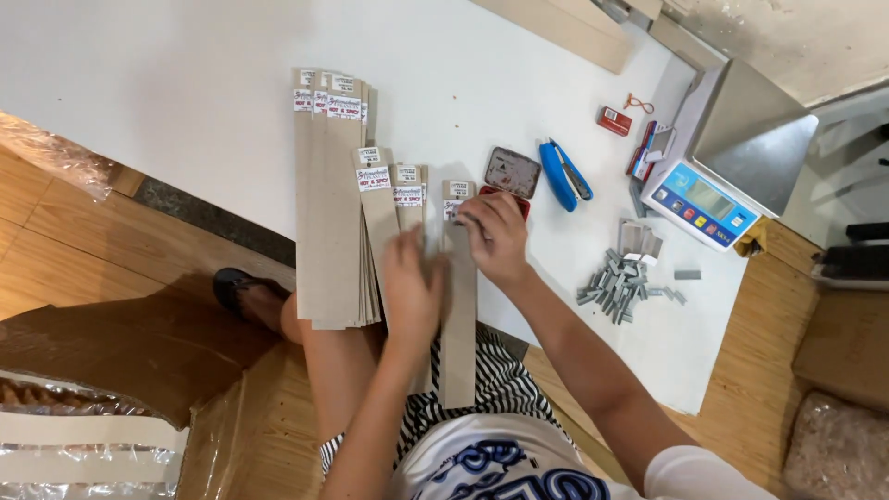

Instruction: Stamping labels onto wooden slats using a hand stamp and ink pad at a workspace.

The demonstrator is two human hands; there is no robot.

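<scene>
The left hand [412,287] lies blurred over a narrow grey cardboard strip [458,324], fingers spread and pressed flat on it rather than curled around it; whether it pinches anything is impossible to tell. The right hand [495,239] rests on the top end of the same strip, fingers bent down onto its small printed label [455,199], holding it against the white tabletop [185,93]. The strip runs lengthwise toward the person, its near end hanging off the tabletop edge above a striped garment. Just left of it lie two more labelled strips, and further left a larger stack of labelled strips [329,194], fanned slightly and also overhanging the edge. Just beyond the right hand sits an open red ink-pad tin [511,173], with a blue stapler [562,174] beside it. Further right is a heap of grey staple bars [619,282], and a digital scale [708,176] at the tabletop's far corner. A small red box [614,120] lies near the scale.
</scene>
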